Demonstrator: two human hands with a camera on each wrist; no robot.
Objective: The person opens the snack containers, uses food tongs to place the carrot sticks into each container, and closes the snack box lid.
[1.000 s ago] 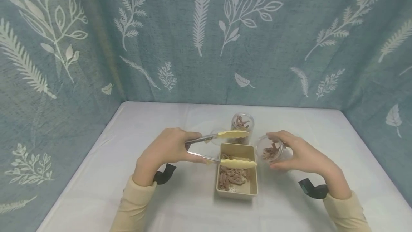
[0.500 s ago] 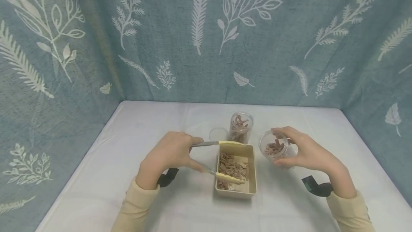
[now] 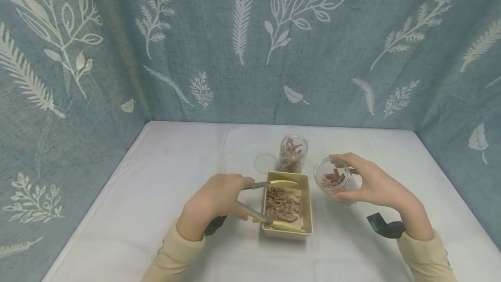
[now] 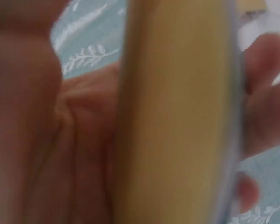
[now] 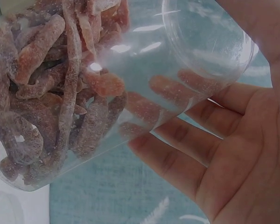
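Observation:
My left hand (image 3: pixel 221 197) grips a pair of tongs (image 3: pixel 283 183) with yellow tips, spread wide. Both tips are inside a beige rectangular box (image 3: pixel 308 212), one toward its back and one along its front. Brown dried strips (image 3: pixel 285 206) lie in the box between the tips. To the right, my right hand (image 3: pixel 364 182) holds a clear jar (image 3: pixel 321 173), its mouth tilted toward the box. In the right wrist view, dried strips (image 5: pixel 46 84) fill the jar's lower part, and the fingers curve round its side near the rim. The yellow part of the tongs (image 4: pixel 177 112) blurs across the left wrist view.
Behind the box stands a second clear jar (image 3: pixel 292 153) with similar strips in it. A clear round lid (image 3: pixel 265 163) lies to its left on the white table (image 3: pixel 188 147). A teal leaf-patterned curtain (image 3: pixel 219 90) hangs behind and along the sides.
The tongs have come down from above the box into it, and my left hand has moved right and toward me. The jar in my right hand has shifted slightly right.

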